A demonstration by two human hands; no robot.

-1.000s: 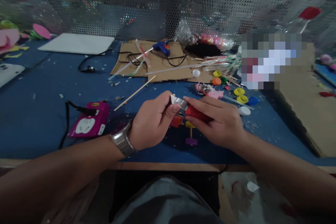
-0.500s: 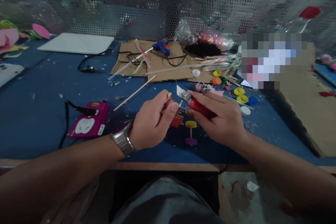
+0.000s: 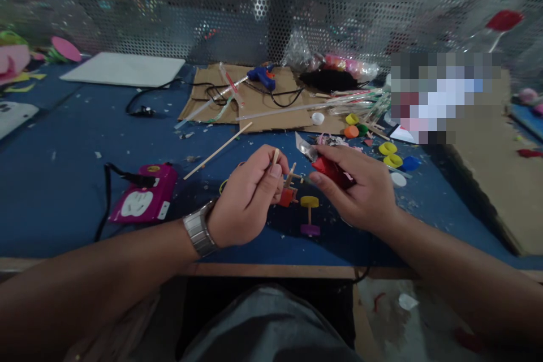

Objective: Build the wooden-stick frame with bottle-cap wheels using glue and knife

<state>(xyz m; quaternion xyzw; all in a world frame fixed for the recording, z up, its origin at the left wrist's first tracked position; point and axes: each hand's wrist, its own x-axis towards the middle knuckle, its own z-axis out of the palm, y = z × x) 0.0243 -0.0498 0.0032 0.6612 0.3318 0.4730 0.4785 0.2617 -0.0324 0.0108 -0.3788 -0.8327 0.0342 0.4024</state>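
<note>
My left hand [image 3: 248, 198] is closed in a pinch on a small wooden stick [image 3: 275, 157], whose tip pokes up above the fingers. My right hand [image 3: 360, 192] grips a red utility knife [image 3: 328, 168] with its silver blade [image 3: 304, 145] pointing up and left, away from the stick. Between and just below both hands sits a small model of sticks with an orange bottle cap [image 3: 286, 197]. Beside it lies a stick axle with a yellow cap [image 3: 309, 201] and a purple cap [image 3: 310, 230].
On the blue table [image 3: 85, 141] lie a pink device with a black cable [image 3: 144, 201], a long wooden skewer [image 3: 218, 150], loose bottle caps [image 3: 387, 148], and a cardboard sheet [image 3: 254, 99] bearing a blue glue gun [image 3: 261, 74] and straws. A perforated metal screen closes the back.
The knife blade lay against the stick in my left hand a second ago. My right hand has drawn the knife back to the right and tipped the blade upward; the stick tip now shows.
</note>
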